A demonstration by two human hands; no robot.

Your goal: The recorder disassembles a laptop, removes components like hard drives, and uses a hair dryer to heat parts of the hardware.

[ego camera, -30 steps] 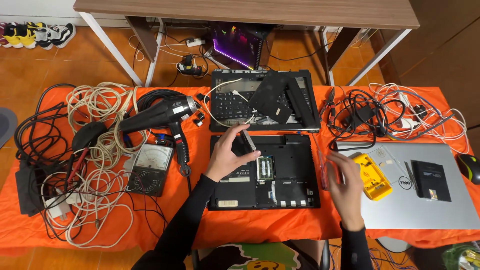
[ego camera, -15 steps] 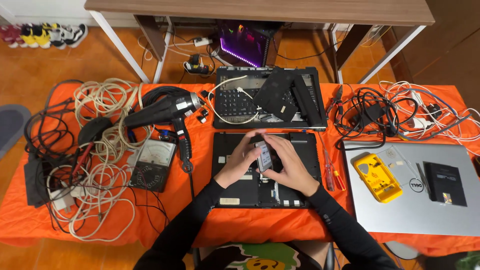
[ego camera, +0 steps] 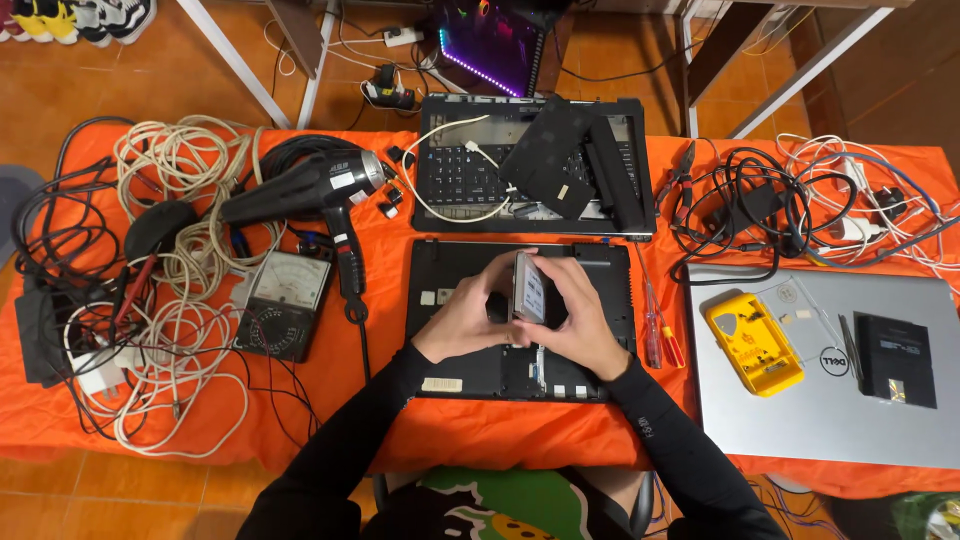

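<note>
Your left hand [ego camera: 470, 315] and right hand [ego camera: 575, 320] have come together — half a second ago closing in, a second ago well apart — and now both clamp a small silver drive [ego camera: 528, 288], held upright on edge just above the open black laptop base [ego camera: 440, 270]. Likely it has just come free.

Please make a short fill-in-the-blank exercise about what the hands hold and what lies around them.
1. Both hands hold a small silver drive above the open black ____.
2. The analog meter lies to the ____ of the laptop base.
3. The yellow tool rests on a ____ closed laptop.

Missing words: laptop base; left; silver
</note>
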